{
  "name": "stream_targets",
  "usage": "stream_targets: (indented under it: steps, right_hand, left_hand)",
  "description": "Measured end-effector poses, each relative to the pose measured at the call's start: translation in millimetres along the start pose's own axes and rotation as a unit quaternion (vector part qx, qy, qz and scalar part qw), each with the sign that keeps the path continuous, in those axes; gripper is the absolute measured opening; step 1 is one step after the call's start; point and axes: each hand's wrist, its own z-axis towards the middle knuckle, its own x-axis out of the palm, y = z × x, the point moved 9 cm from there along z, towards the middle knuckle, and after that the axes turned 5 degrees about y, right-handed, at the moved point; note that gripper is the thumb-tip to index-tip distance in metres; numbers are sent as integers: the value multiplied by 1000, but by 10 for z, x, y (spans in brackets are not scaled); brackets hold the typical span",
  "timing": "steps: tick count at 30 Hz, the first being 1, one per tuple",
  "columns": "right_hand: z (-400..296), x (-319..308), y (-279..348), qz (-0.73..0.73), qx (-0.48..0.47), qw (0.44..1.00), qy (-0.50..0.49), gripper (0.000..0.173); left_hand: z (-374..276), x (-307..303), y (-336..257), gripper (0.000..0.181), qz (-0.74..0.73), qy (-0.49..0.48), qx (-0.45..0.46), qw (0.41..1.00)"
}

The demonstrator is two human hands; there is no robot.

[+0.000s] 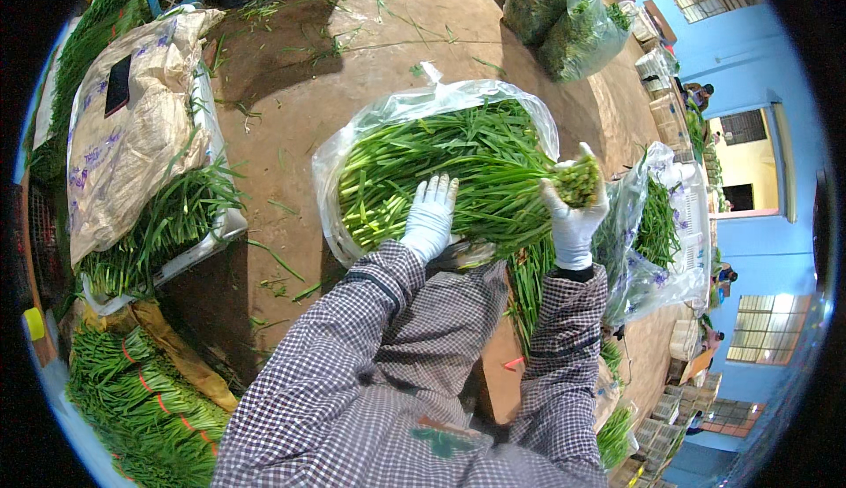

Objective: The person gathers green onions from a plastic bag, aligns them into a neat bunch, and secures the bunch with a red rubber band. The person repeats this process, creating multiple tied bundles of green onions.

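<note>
A clear plastic bag (pixel 328 157) lies before me, its mouth spread around a thick heap of long green stalks (pixel 436 137) that look like garlic chives. Pale stem ends in the heap point left. My left hand (pixel 429 213), in a white glove, rests flat on the stalks with its fingers extended. At the bag's right side, my gloved right hand (pixel 574 217) grips a bunch of stalks (pixel 576 182) near its cut stem ends. The bunch's leaves run left over the heap.
At left, a woven sack (pixel 132 124) bearing a phone (pixel 119 86) covers crated greens. Tied green bundles (pixel 139 402) lie lower left. Filled bags (pixel 581 32) stand upper right. A white plastic crate (pixel 691 217) with greens is at right. Other people (pixel 698 94) are farther off.
</note>
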Motion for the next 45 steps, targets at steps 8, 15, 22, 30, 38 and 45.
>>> stream_targets:
  steps: [8,15,22,30,38,45]
  right_hand:
    - [281,-727,509,31,-12,996,-79,63]
    - [724,-1599,1433,24,-107,986,-127,48]
    - [742,-2555,2285,-15,-122,969,-216,37]
    - [500,-2477,2532,121,-141,962,-199,23]
    - [-137,-2537,3209,74,-238,964,-95,34]
    - [-919,-2466,3330,-9,-206,974,-90,32]
  left_hand:
    - [-24,267,23,106,69,-4,-5,998]
    - [-60,401,-22,67,70,6,-13,997]
    - [-12,311,-115,69,164,-7,-29,986]
    - [-151,111,-94,121,-5,84,39,996]
    - [-583,-730,491,27,-416,4,114,902]
    - [-628,-3611,6,40,-499,-192,238,811]
